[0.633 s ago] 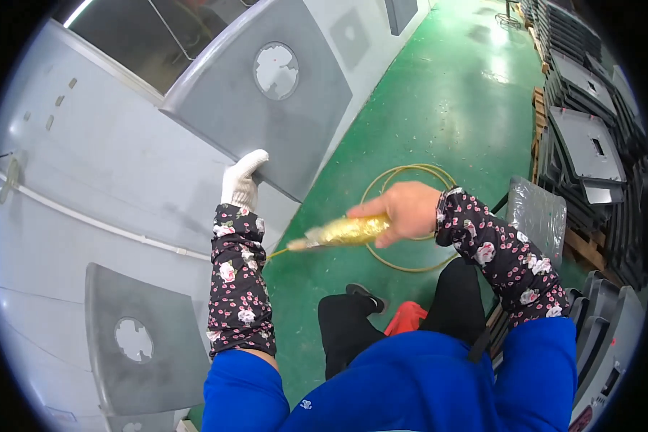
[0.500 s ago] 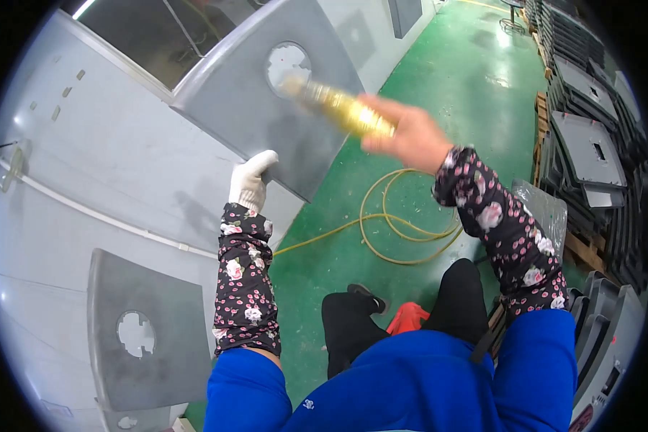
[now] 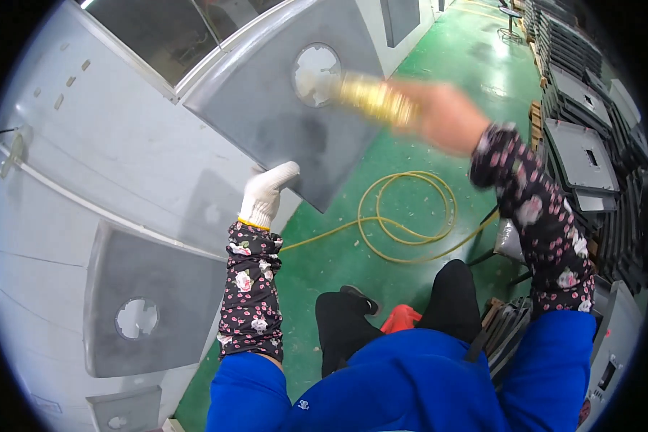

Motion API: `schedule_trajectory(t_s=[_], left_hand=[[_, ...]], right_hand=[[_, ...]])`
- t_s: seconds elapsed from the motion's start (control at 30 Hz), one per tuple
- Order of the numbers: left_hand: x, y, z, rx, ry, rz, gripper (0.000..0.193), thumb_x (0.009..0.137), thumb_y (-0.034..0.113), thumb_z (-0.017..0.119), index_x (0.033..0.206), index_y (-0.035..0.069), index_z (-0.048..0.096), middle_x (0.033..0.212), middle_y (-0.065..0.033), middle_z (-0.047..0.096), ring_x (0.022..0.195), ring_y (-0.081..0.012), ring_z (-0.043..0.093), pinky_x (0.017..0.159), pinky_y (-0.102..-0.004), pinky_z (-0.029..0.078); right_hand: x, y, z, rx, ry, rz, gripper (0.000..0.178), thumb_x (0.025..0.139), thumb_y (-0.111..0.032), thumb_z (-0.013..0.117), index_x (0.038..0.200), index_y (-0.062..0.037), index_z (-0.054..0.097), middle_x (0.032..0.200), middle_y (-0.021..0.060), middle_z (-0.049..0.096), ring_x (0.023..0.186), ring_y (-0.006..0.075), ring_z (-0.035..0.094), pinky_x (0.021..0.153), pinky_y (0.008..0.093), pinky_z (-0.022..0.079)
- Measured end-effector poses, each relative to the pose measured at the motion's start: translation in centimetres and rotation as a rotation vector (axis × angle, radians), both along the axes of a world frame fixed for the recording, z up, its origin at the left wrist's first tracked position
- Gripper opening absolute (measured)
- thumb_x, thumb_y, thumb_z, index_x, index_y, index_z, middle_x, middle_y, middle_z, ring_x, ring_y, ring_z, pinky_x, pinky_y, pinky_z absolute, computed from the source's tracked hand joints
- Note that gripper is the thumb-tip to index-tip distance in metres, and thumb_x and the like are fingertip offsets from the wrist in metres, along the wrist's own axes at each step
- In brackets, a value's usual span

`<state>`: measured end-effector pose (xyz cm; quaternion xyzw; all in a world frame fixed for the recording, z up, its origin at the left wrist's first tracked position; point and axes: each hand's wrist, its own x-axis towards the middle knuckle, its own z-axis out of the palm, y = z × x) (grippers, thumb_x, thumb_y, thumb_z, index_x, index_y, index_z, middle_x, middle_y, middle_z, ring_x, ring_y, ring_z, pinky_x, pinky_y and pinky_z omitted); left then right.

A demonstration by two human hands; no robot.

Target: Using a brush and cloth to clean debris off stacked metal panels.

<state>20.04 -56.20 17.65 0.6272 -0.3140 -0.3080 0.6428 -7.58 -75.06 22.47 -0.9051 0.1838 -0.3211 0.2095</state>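
Observation:
A grey panel point(image 3: 259, 108) with a ragged whitish cut-out opening near its middle stands tilted by the wall. My left hand point(image 3: 266, 194), in a white knitted glove, grips its lower edge; the thumb lies in front and the other fingers are mostly hidden. My bare right hand point(image 3: 439, 115) is wrapped round a shiny yellow cylindrical tool point(image 3: 376, 99), smeared by motion. The tool's pale tip points left, over or just beside the right rim of the opening; whether it touches cannot be made out.
A second grey panel point(image 3: 173, 302) with a similar opening is at the wall on the left, with a smaller-looking one point(image 3: 126, 409) below. A yellow hose point(image 3: 403, 237) lies coiled on the green floor point(image 3: 353, 281). Dark panels point(image 3: 583, 165) are stacked along the right.
My right hand and the yellow tool have moved right, and the tool lies more level. The panel and my left hand appear slightly further right as the view shifts.

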Motion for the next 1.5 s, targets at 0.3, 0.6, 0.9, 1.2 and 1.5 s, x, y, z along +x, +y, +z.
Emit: schedule_trajectory(t_s=[0.3, 0.6, 0.9, 1.2, 1.5], left_hand=[[-0.6, -0.8, 0.0, -0.028, -0.051, -0.040, 0.011, 0.075, 0.010, 0.072, 0.080, 0.001, 0.068, 0.074, -0.0052, 0.064, 0.067, -0.0147, 0.058, 0.064, -0.0278, 0.044], [1.4, -0.1, -0.7, 0.002, -0.071, 0.094, 0.011, 0.073, 0.008, 0.074, 0.080, 0.004, 0.067, 0.072, 0.0015, 0.061, 0.066, -0.0103, 0.057, 0.061, -0.0243, 0.042], [3.2, 1.6, -1.1, 0.013, -0.118, 0.142, 0.009, 0.072, 0.008, 0.073, 0.077, 0.005, 0.067, 0.073, 0.0007, 0.061, 0.064, -0.0098, 0.054, 0.062, -0.0249, 0.040], [7.9, 2.3, -2.6, 0.243, -0.165, 0.422, 0.037, 0.077, 0.027, 0.069, 0.105, 0.002, 0.067, 0.097, -0.0114, 0.067, 0.094, -0.0189, 0.058, 0.085, -0.0310, 0.041], [0.8, -1.7, 6.6, -0.059, -1.529, 0.813, 0.058, 0.083, 0.038, 0.062, 0.128, 0.002, 0.051, 0.128, -0.0190, 0.053, 0.121, -0.0332, 0.048, 0.104, -0.0404, 0.035]], right_hand=[[-1.6, -2.4, -3.8, 0.535, -0.243, -0.279, 0.066, 0.075, -0.031, 0.075, 0.133, -0.0113, 0.051, 0.103, 0.0143, 0.068, 0.078, 0.0256, 0.067, 0.072, 0.0349, 0.054], [-1.3, 2.8, -5.9, 0.285, 0.427, 0.306, 0.067, 0.070, -0.034, 0.077, 0.131, -0.0190, 0.054, 0.118, 0.0125, 0.063, 0.106, 0.0295, 0.061, 0.094, 0.0357, 0.046], [-4.1, 5.0, -14.9, 0.212, 0.697, 0.094, 0.056, 0.066, -0.040, 0.075, 0.118, -0.0263, 0.060, 0.095, 0.0082, 0.068, 0.090, 0.0296, 0.065, 0.077, 0.0434, 0.052], [-14.6, 16.6, -32.2, 0.316, 1.111, 0.338, 0.066, 0.072, -0.040, 0.070, 0.134, -0.0263, 0.050, 0.101, 0.0144, 0.067, 0.095, 0.0324, 0.064, 0.082, 0.0416, 0.050], [-15.5, 15.8, -32.4, 0.336, 1.132, 0.300, 0.064, 0.073, -0.038, 0.071, 0.132, -0.0258, 0.052, 0.102, 0.0111, 0.068, 0.097, 0.0292, 0.064, 0.082, 0.0394, 0.050]])
